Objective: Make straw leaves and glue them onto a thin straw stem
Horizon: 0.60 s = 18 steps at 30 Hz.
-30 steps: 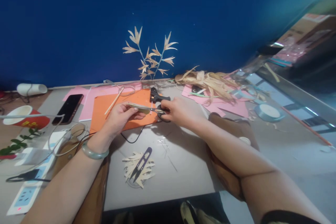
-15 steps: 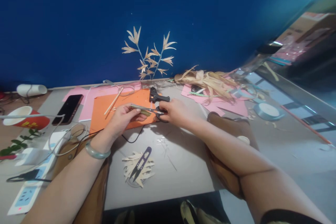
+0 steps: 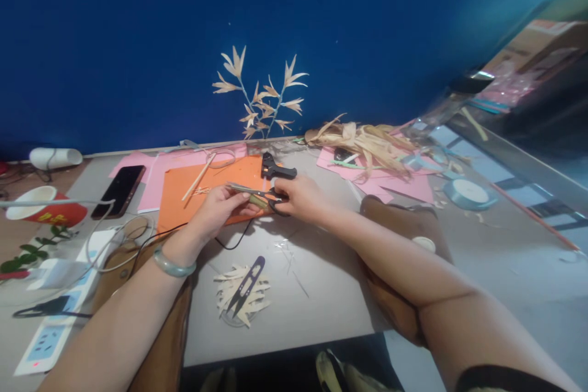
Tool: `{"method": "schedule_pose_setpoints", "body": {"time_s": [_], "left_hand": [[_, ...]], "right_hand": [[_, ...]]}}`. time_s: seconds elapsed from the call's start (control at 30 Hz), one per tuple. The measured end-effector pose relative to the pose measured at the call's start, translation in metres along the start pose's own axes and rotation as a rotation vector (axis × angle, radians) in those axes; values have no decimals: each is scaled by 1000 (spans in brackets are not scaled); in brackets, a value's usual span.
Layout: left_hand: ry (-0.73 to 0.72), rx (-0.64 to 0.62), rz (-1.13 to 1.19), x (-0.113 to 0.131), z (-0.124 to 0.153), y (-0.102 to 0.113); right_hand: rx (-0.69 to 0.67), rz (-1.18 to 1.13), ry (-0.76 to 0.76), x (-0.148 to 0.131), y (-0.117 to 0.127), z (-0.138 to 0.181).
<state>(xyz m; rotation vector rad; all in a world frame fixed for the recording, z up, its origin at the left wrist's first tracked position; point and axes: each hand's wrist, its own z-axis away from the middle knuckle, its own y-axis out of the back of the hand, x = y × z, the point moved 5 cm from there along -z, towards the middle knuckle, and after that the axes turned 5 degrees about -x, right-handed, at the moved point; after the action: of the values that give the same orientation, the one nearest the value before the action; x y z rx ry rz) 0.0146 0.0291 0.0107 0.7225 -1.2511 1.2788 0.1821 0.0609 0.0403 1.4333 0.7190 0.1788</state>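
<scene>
My right hand [image 3: 303, 197] is closed around the dark handles of a pair of scissors [image 3: 272, 195]. Their blades point left, toward my left hand [image 3: 218, 205], over the orange sheet [image 3: 179, 190]. Thumb and fingers of that hand pinch a small yellowish-green strip [image 3: 258, 201], probably dried husk, with the blades lying along it. Just behind my right hand lies a black glue gun [image 3: 278, 168]. Nearer to me, thread snips [image 3: 248, 286] rest on a pile of pale cut husk pieces [image 3: 258, 301] in a clear dish.
A branch with husk flowers [image 3: 266, 98] stands against the blue wall. Dried husks [image 3: 362, 142] lie on pink paper at the back right, near a ribbon roll [image 3: 468, 194]. To the left are a phone [image 3: 118, 191], a tipped red cup [image 3: 55, 208] and a power strip [image 3: 48, 340] with cables.
Both hands have shifted only slightly. The yellowish-green strip shows a little more between the fingers and the scissors, and the right hand has moved slightly left.
</scene>
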Motion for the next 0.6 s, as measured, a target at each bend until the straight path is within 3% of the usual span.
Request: {"method": "schedule_pose_setpoints", "body": {"time_s": [0.6], "left_hand": [[133,-32,25,-12,-6,2]], "right_hand": [[-120,-154,-47,9,-20,-10]]}}
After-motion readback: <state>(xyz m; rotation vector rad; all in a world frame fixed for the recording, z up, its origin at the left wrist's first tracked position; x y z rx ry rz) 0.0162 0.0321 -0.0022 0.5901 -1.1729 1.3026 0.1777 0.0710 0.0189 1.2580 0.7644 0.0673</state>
